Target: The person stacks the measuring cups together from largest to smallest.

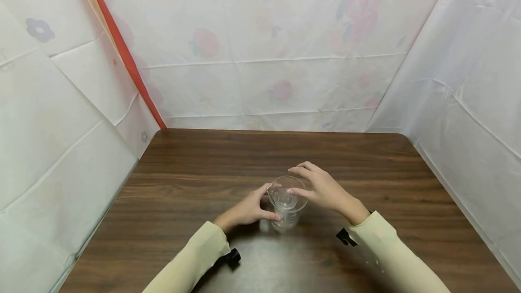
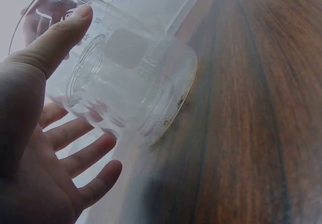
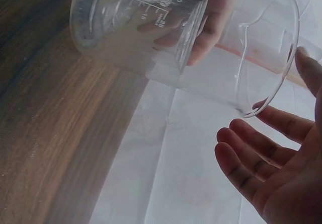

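Note:
A large clear glass beaker [image 1: 288, 221] stands upright on the brown wooden table near its middle. Inside it sits a smaller beaker [image 3: 151, 20] with white scale marks, its rim well below the larger one's. My left hand [image 1: 246, 208] holds the large beaker from the left, thumb on the near wall and fingers around the far side. Over the right part of the rim is my right hand [image 1: 325, 190], its fingers spread and the thumb reaching across the opening. In the right wrist view, those fingertips [image 3: 229, 156] lie close beside the spout and rim.
The wood-grain table [image 1: 183, 162] has rounded far corners. White patterned sheets [image 1: 252, 89] hang behind it and on both sides, with a red strip [image 1: 126, 53] at the back left. Black straps [image 1: 346, 237] show at both cuffs.

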Motion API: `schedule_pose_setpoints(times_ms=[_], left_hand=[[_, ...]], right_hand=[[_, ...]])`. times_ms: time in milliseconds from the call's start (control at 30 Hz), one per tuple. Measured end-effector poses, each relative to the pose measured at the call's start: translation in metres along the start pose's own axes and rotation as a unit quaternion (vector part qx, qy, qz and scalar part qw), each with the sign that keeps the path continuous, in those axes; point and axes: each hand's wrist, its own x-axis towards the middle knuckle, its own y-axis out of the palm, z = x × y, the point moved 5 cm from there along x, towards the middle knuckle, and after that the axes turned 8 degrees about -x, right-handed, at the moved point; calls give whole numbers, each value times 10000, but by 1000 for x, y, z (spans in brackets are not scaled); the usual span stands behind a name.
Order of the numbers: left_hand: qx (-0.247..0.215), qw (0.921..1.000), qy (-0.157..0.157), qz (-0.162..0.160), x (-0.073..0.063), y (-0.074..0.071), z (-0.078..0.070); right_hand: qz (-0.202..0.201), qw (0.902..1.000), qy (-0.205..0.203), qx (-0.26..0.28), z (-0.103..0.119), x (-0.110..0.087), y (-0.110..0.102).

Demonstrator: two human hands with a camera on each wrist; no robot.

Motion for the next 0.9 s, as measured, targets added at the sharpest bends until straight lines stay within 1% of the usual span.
schedule_pose_setpoints(times_ms=[167,433,533,667,900], left_hand=[[142,9999,-67,15,0,0,1],[296,9996,7,-28,1,-3,-6],[435,9990,29,-83,2,-4,-6],[559,9983,35,-145,2,-5,-4],[411,9991,-24,-49,1,-3,-4]], right_hand=[[204,9994,70,255,-5,-6,4],[550,9958,239,686,-14,-19,13],[569,9944,207,861,-16,-21,15],[555,9938,165,953,-17,-23,18],[540,9946,191,865,-18,-29,26]])
